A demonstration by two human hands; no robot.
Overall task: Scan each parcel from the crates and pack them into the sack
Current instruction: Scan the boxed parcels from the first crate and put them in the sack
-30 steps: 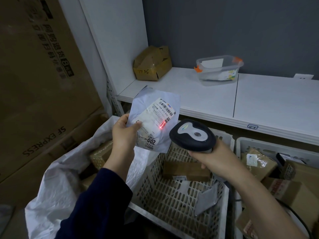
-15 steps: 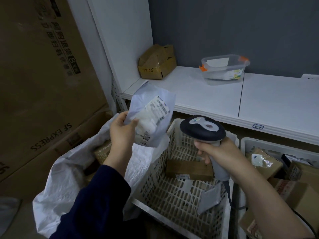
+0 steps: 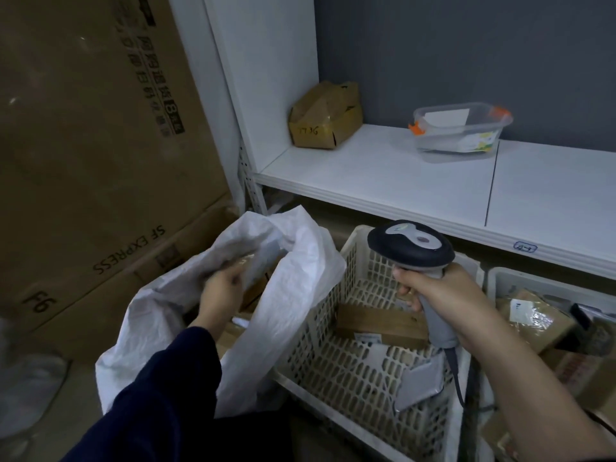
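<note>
Down goes our left hand [image 3: 221, 288], carrying the grey parcel [image 3: 265, 261] into the sack [image 3: 293, 295] mouth, still pinching it. Our right hand [image 3: 443, 295] grips the scanner [image 3: 410, 246] above the crate [image 3: 346, 278]; letting go looks next.

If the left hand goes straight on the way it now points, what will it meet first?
Probably the cardboard parcels already in the sack; the left hand points into its mouth, holding a grey mailer. Depth is unclear.
</note>
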